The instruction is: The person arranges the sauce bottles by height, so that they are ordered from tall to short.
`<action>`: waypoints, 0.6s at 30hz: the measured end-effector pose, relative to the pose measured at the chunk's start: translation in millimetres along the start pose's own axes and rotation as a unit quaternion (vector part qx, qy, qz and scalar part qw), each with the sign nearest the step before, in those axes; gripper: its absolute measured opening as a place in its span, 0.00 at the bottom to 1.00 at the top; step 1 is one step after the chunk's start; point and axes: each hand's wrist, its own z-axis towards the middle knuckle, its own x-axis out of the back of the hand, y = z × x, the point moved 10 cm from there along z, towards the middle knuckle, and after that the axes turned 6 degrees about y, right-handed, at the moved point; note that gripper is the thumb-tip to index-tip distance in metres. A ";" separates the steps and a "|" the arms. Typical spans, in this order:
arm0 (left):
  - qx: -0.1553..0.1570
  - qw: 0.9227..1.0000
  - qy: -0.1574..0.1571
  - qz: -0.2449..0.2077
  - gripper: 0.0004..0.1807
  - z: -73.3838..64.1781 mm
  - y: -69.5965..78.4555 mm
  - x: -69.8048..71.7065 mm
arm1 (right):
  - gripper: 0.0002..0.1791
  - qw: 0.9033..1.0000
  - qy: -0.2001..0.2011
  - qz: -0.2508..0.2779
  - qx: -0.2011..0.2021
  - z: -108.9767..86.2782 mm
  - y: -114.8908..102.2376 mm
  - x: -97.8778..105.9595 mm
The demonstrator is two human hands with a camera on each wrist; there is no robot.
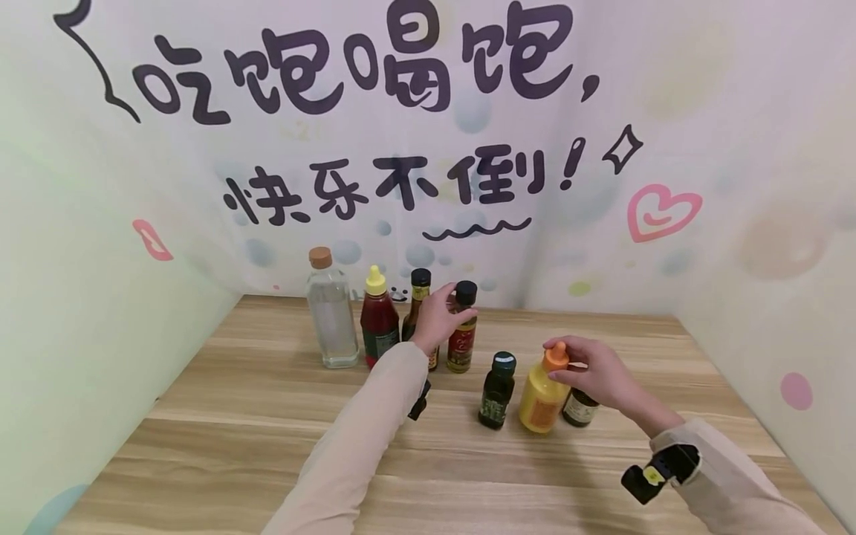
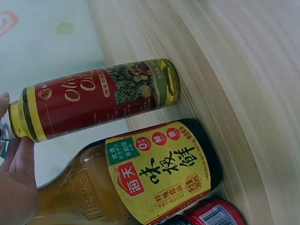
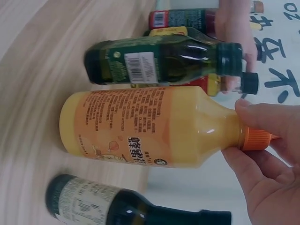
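Observation:
My left hand (image 1: 438, 316) reaches to the back row and grips the neck of a red-labelled olive oil bottle (image 2: 93, 101), just under its black cap. Beside it stands a soy sauce bottle (image 2: 159, 168), partly hidden by that hand in the head view. My right hand (image 1: 598, 375) pinches a yellow squeeze bottle (image 3: 140, 126) at the neck and orange cap (image 3: 255, 139), thumb on one side and fingers on the other. A dark green bottle (image 1: 496, 394) stands left of the yellow one. A small dark bottle (image 1: 580, 407) is half hidden behind the right hand.
In the back row, left of the soy sauce, stand a clear bottle (image 1: 333, 319) with a brown cap and a red sauce bottle (image 1: 379, 319) with a yellow tip. All are on a wood-grain table (image 1: 221, 416). A printed cloth backdrop (image 1: 374, 134) hangs behind.

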 end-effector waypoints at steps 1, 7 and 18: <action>-0.001 1.000 0.000 0.001 0.27 0.2 -0.2 -0.5 | 0.19 1.000 0.003 -0.002 0.002 0.7 -1.3 2.3; -0.006 1.000 0.002 0.000 0.27 0.7 0.3 -0.1 | 0.20 1.000 0.011 -0.002 0.003 5.0 -7.2 10.7; -0.006 1.000 0.002 -0.002 0.26 -0.2 0.3 -0.5 | 0.21 1.000 0.008 -0.016 0.003 19.9 -15.1 17.4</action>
